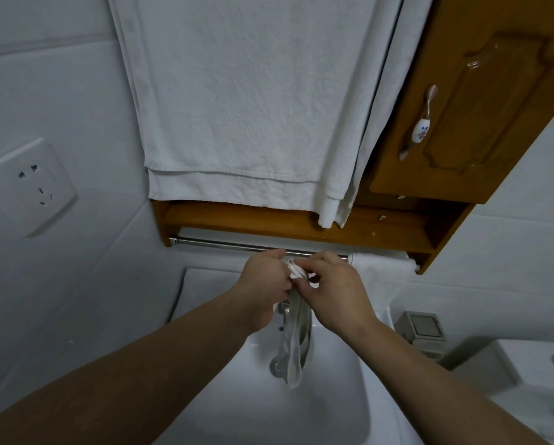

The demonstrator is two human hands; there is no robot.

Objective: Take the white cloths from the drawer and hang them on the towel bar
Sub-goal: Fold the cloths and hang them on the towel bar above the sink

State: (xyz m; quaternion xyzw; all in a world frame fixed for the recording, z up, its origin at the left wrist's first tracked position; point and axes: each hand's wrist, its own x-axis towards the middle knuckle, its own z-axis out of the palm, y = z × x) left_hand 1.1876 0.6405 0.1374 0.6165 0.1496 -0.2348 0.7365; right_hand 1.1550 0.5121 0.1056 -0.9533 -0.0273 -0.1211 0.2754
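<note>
A small white cloth (293,345) hangs bunched between my hands, just below the metal towel bar (224,243) under the wooden cabinet. My left hand (264,284) pinches its top from the left. My right hand (333,287) grips the same top edge from the right, and the two hands touch. The cloth's lower end dangles over the sink. Another white cloth (378,264) is draped over the bar's right end. The drawer is out of view.
A large white towel (237,101) hangs above, covering the cabinet's front. The wooden cabinet door (481,101) with a ceramic handle is at right. A wall socket (28,187) sits left. Below are the white sink (333,396), its faucet (277,367) and a toilet tank (526,367).
</note>
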